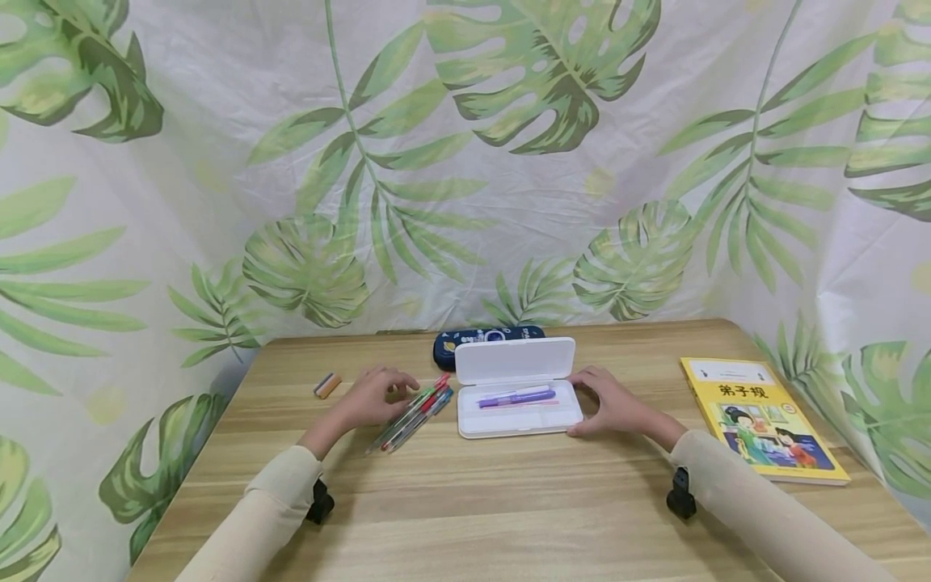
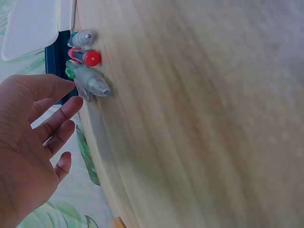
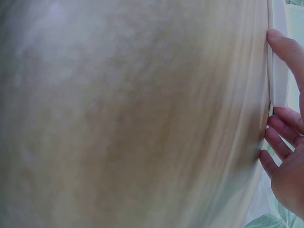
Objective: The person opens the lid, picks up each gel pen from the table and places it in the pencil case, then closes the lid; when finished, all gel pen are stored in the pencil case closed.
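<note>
- Table (image 1: 494, 517): wood-grain top, with a leaf-print cloth (image 1: 407, 202) beyond its far edge.
- White pencil case (image 1: 473, 421): stands with its lid raised, midway between the left and right edges, closer to the far edge; a purple pen (image 1: 518, 397) lies inside.
- Right hand (image 1: 609, 402): holds the case at its right end, thumb at the near corner, fingers at the back.
- Pens (image 1: 420, 420): a loose bundle, clear-barrelled with red, green and blue parts, just left of the case, slanting toward the far edge.
- Left hand (image 1: 378, 398): beside the bundle, fingers loosely bent, a narrow gap between thumb and forefinger; contact with the nearest pen cannot be confirmed.
- Dark blue case (image 1: 445, 353): directly behind the raised lid, by the far edge.
- Small blocks (image 1: 327, 385): orange and dark, toward the far left corner.
- Yellow book (image 1: 771, 420): flat along the right edge.
</note>
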Demonstrator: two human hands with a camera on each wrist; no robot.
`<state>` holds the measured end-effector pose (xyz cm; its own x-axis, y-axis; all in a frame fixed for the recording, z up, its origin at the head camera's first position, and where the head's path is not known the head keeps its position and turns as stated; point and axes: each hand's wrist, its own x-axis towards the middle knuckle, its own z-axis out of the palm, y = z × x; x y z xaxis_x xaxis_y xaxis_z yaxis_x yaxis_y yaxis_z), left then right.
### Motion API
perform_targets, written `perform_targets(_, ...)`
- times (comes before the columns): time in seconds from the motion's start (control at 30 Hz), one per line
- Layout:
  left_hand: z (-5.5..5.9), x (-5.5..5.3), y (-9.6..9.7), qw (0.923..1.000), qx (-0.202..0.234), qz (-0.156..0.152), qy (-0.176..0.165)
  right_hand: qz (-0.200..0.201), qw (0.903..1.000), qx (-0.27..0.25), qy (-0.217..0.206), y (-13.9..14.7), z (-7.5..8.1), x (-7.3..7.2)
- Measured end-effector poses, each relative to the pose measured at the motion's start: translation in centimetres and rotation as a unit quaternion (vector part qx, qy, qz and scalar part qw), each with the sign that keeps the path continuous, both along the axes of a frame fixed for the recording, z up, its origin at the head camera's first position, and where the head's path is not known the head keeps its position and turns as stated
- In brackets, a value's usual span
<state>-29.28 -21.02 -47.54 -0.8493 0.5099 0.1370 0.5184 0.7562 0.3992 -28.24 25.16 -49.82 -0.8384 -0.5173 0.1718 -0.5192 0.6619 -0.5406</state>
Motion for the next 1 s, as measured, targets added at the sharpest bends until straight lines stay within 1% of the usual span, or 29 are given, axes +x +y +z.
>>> perform_targets(0.2, -0.07, 0.04, -0.09, 1.0000, 0.007, -0.003, -0.002, -0.003, 1.0000, 0.000, -0.001, 0.03, -0.04, -0.02)
perform_targets(0.33, -0.12, 0.01, -0.04, 1.0000, 0.005, -0.004, 0.001, -0.001, 1.0000, 0.001, 0.002, -0.03, 0.04, 0.04)
perform_targets(0.67, -0.30, -0.36, 0.48, 0.9998, -0.011, 0.015, 0.008, -0.001, 1.0000, -0.001, 0.004, -0.05, -0.02, 0.09)
perform_targets(0.83, -0.40, -0.60, 0.66, 0.9996, -0.015, 0.018, 0.014, -0.002, 1.0000, -0.002, 0.000, -0.09, 0.03, 0.14)
perform_targets(1.0, -0.55, -0.80, 0.68, 0.9996, -0.013, 0.018, 0.020, -0.002, 1.0000, 0.002, 0.005, -0.04, -0.07, 0.06)
